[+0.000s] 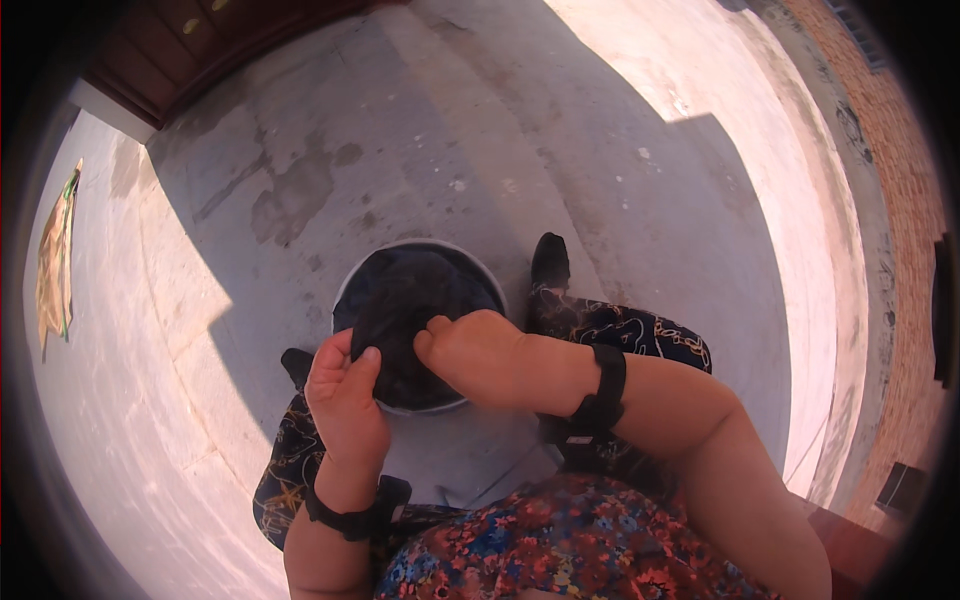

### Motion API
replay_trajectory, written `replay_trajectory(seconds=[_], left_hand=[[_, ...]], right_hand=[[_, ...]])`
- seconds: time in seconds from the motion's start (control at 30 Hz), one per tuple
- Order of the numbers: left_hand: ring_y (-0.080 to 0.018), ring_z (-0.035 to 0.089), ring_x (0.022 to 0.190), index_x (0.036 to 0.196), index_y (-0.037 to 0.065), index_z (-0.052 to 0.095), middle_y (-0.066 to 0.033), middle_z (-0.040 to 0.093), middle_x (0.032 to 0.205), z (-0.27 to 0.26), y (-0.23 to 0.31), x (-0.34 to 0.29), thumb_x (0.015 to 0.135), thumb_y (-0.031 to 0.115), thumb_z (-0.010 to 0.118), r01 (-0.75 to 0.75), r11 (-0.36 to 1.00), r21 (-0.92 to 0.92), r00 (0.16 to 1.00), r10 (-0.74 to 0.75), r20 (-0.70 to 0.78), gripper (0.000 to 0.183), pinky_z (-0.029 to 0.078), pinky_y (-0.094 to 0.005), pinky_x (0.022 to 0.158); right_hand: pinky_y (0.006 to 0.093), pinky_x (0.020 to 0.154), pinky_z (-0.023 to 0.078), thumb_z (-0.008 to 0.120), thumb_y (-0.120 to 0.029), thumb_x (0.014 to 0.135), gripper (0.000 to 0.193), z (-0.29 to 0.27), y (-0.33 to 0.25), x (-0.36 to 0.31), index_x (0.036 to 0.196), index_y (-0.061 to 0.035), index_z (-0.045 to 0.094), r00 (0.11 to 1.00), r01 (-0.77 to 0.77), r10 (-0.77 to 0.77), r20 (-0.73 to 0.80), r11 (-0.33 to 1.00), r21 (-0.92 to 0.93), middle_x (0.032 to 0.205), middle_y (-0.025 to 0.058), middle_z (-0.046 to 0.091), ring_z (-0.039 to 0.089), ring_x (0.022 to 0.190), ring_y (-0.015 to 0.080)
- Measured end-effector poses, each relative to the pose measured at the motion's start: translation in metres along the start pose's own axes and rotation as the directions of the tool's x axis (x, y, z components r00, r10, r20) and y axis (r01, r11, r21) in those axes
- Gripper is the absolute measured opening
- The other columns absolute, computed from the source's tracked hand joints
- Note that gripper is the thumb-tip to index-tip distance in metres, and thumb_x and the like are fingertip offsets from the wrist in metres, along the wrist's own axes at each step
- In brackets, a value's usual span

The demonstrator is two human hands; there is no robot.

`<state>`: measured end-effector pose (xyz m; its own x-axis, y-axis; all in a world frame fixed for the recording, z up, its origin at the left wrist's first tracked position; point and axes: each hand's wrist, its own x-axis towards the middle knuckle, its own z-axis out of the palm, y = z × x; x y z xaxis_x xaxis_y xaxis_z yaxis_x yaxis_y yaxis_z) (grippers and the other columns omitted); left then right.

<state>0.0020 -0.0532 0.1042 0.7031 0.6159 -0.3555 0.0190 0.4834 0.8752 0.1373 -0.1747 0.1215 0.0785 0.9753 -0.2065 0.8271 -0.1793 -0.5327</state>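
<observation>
Between my two hands a piece of dark, thin-looking cloth is held up over a round bucket with a pale rim. My left hand pinches the cloth's left edge, thumb pressed against the fingers. At the cloth's right side my right hand is closed, its knuckles up and its fingertips curled into the dark material. More dark material appears to fill the bucket, but I cannot tell where it ends and the held cloth begins. Each of my wrists wears a black strap.
The bucket stands on a concrete floor between my feet, with my right shoe just beside it. A damp patch marks the floor ahead. Dark red doors are at the far left, a tan sack at left, a brick wall at right.
</observation>
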Motion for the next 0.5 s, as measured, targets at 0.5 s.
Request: replay_trajectory(seconds=[0.5], left_hand=[[-0.0106, 0.061, 0.086, 0.108, -0.006, 0.057, -0.0088, 0.065, 0.098, 0.0, 0.006, -0.014, 0.086, -0.005, 0.053, 0.167, 0.986, -0.019, 0.978, -0.163, 0.128, 0.022, 0.048, -0.0223, 0.077]], right_hand=[[0.0441, 0.062, 0.051, 0.066, -0.022, 0.068, 0.024, 0.052, 0.011, 0.024, 0.078, 0.0002, 0.064, 0.981, -0.157, 0.177, -0.08, 0.965, 0.209, 0.08, 0.0202, 0.064, 0.064, 0.073, 0.0357]])
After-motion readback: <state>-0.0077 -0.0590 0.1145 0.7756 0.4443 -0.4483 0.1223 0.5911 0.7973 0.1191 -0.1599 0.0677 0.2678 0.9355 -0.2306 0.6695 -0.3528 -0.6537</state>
